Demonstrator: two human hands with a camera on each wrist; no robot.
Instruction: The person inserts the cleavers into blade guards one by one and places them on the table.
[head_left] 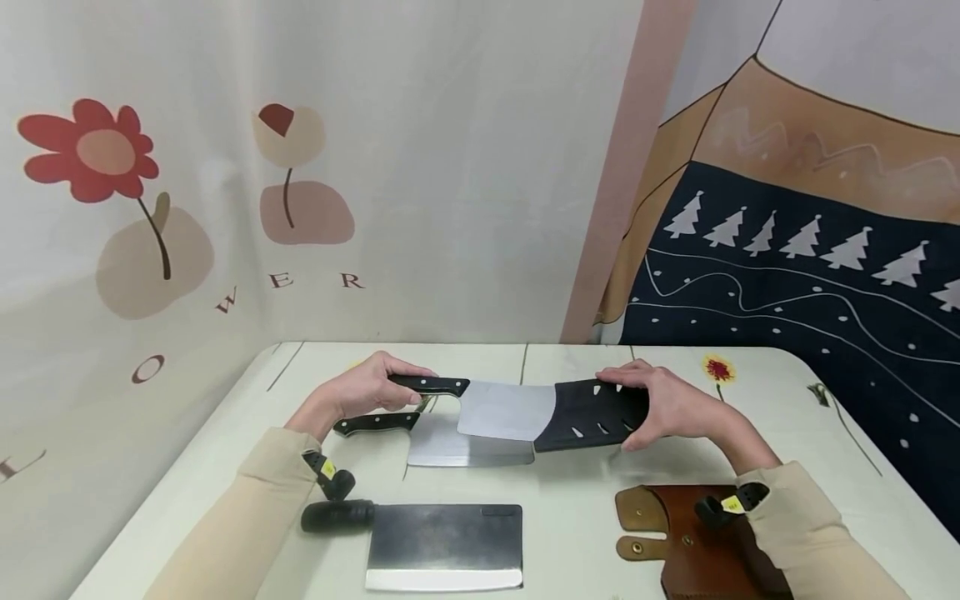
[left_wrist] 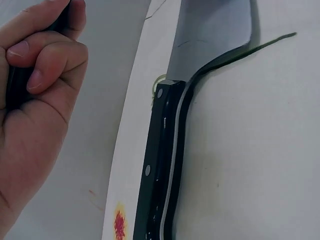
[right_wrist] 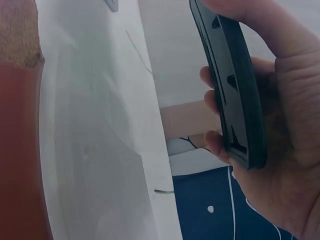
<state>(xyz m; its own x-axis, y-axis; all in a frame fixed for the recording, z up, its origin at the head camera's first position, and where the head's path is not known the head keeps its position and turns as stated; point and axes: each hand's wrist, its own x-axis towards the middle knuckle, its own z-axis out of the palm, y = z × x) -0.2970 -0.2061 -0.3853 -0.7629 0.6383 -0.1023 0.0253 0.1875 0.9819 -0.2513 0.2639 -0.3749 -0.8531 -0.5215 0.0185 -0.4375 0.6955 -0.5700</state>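
My left hand grips the black riveted handle of a cleaver, held above the table with its blade pointing right. The far part of that blade is covered by a black slotted blade sheath. My right hand holds the sheath by its outer end, thumb on one side and fingers on the other, as the right wrist view also shows. Below and partly behind the held cleaver, a second black-handled cleaver lies on the table. Its handle and blade show close up in the left wrist view.
A larger cleaver with a round black handle lies at the table's near side. To its right is a brown leather sheath with snap straps, partly covered by my right forearm. Printed curtains hang behind the white table.
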